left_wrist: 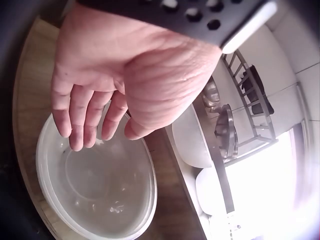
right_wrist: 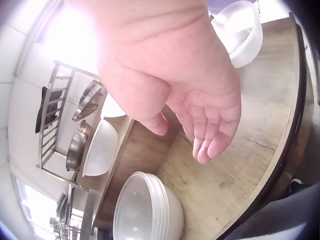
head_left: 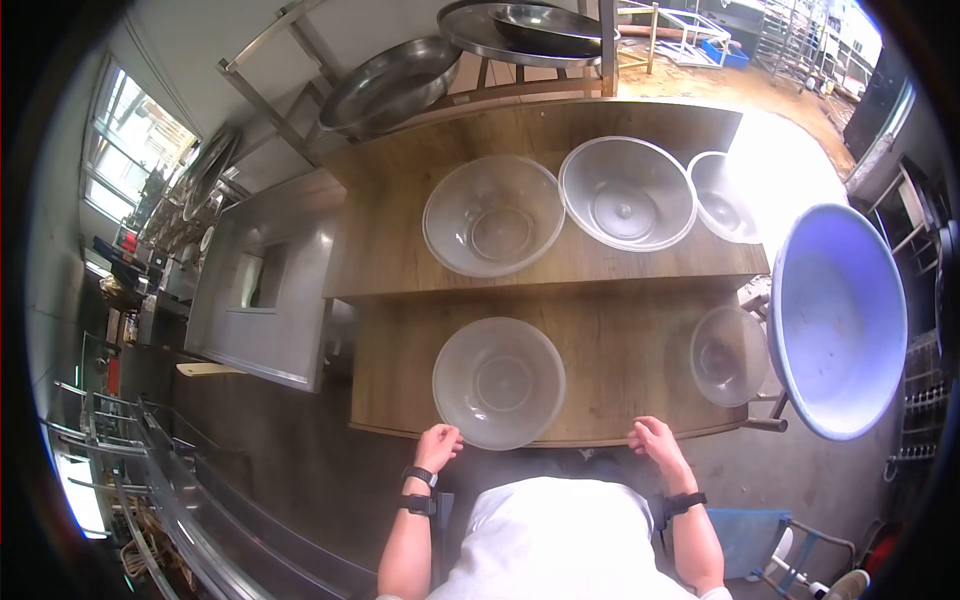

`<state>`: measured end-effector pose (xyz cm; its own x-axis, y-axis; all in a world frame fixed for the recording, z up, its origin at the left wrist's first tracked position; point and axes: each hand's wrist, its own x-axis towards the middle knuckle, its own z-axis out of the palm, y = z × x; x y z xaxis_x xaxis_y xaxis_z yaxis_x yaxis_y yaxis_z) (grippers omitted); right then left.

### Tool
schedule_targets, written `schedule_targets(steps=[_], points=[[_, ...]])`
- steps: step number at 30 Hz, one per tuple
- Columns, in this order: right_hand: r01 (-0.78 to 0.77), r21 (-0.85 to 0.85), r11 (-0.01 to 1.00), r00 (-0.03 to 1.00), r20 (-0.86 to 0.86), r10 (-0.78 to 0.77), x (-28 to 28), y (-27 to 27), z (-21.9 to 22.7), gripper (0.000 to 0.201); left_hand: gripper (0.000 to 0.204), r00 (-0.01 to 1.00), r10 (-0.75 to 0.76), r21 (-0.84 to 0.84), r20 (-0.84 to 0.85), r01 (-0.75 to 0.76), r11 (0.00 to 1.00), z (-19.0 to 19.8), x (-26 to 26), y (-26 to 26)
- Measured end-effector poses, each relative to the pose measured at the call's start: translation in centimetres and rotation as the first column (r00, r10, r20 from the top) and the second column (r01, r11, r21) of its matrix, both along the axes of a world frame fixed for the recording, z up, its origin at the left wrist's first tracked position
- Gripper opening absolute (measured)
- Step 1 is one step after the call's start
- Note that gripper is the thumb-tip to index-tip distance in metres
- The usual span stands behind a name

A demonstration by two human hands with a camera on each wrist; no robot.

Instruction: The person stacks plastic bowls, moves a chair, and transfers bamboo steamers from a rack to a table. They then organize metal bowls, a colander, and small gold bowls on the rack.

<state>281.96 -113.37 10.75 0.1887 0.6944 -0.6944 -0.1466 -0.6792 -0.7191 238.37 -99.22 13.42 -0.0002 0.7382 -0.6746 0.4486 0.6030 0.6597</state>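
A translucent plastic bowl stands on the lower wooden level, near its front edge. In the right wrist view it shows as a nested stack of bowls with several rims. My left hand hangs at the near left side of this stack, fingers loosely bent and holding nothing; in the left wrist view its fingertips overlap the far rim. Over the front edge to the right is my right hand, relaxed and holding nothing. A smaller clear bowl sits farther right on the same level.
Along the raised wooden level stand a wide clear bowl, a whitish bowl and a smaller one. A large blue-purple basin is at the right end. Metal pans lie behind; a steel counter is at left.
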Motion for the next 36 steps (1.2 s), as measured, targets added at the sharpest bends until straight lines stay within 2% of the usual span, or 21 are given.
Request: schedule_targets(steps=[3,7,9,11,13,15,16,18,20,22,26,28,29,31,33,35,36], points=[[0.005,0.01,1.0,1.0,-0.027,-0.005,0.0,0.2,0.2,0.037,0.026,0.998,-0.036,0.077,0.061,0.031,0.997,2.0,2.9,3.6],[-0.002,0.018,1.0,1.0,-0.011,0.003,-0.1,1.0,0.6,0.037,0.025,0.977,-0.164,0.205,0.134,0.135,0.969,5.4,8.1,11.0],[0.009,0.034,0.999,1.0,0.024,-0.01,0.0,1.1,1.0,0.036,0.031,0.952,-0.087,0.164,0.294,0.04,0.986,6.7,10.9,14.7],[0.029,0.051,0.998,0.997,0.067,-0.032,0.3,1.0,1.9,0.036,0.038,0.887,0.077,0.047,0.456,-0.11,0.993,7.5,13.2,18.0],[0.107,0.049,0.993,0.992,0.064,-0.11,0.5,0.6,2.6,0.035,0.044,0.837,0.229,-0.04,0.496,-0.241,0.97,6.3,14.8,21.2],[0.141,0.056,0.988,0.986,0.086,-0.146,0.8,-0.1,3.0,0.035,0.046,0.814,0.28,-0.086,0.508,-0.275,0.958,5.5,15.8,23.4],[0.155,0.062,0.986,0.982,0.103,-0.161,0.8,-0.5,3.1,0.035,0.04,0.8,0.323,-0.125,0.506,-0.302,0.945,5.2,16.2,24.3],[0.186,0.06,0.981,0.976,0.103,-0.192,0.7,-1.0,3.4,0.039,0.036,0.801,0.304,-0.098,0.515,-0.297,0.95,5.0,16.4,25.3],[0.199,0.053,0.979,0.973,0.105,-0.203,0.7,-1.4,3.8,0.042,0.024,0.802,0.303,-0.063,0.515,-0.317,0.946,4.8,16.1,25.5],[0.193,0.06,0.979,0.978,0.064,-0.197,0.6,-1.1,4.0,0.043,0.022,0.805,0.271,-0.024,0.527,-0.305,0.952,4.9,15.3,25.0],[0.185,0.067,0.98,0.982,0.013,-0.186,0.7,1.0,3.0,0.038,0.014,0.805,0.23,0.021,0.546,-0.287,0.958,4.7,10.5,22.0],[0.173,0.108,0.979,0.983,-0.083,-0.165,1.5,3.1,3.4,0.039,0.011,0.829,0.203,0.069,0.521,-0.278,0.958,5.2,7.6,19.4],[0.166,0.11,0.98,0.985,-0.074,-0.158,2.1,4.4,4.0,0.039,0.009,0.844,0.186,0.098,0.503,-0.269,0.958,5.6,6.1,18.1],[0.149,0.141,0.979,0.979,-0.159,-0.126,3.2,8.1,5.3,0.039,0.006,0.878,0.128,0.107,0.462,-0.198,0.974,6.8,3.1,15.2],[0.15,0.23,0.962,0.98,-0.163,-0.113,5.2,12.2,5.3,0.04,0.006,0.886,0.134,0.088,0.445,-0.192,0.977,7.4,1.3,12.1],[0.201,0.208,0.957,0.974,-0.147,-0.173,6.8,17.0,7.9,0.044,0.007,0.894,0.123,0.081,0.431,-0.174,0.981,6.6,-0.1,9.2],[0.237,0.182,0.954,0.965,-0.157,-0.21,7.7,19.5,8.6,0.051,0.009,0.925,0.092,0.118,0.368,-0.144,0.982,5.4,-0.7,7.8]])
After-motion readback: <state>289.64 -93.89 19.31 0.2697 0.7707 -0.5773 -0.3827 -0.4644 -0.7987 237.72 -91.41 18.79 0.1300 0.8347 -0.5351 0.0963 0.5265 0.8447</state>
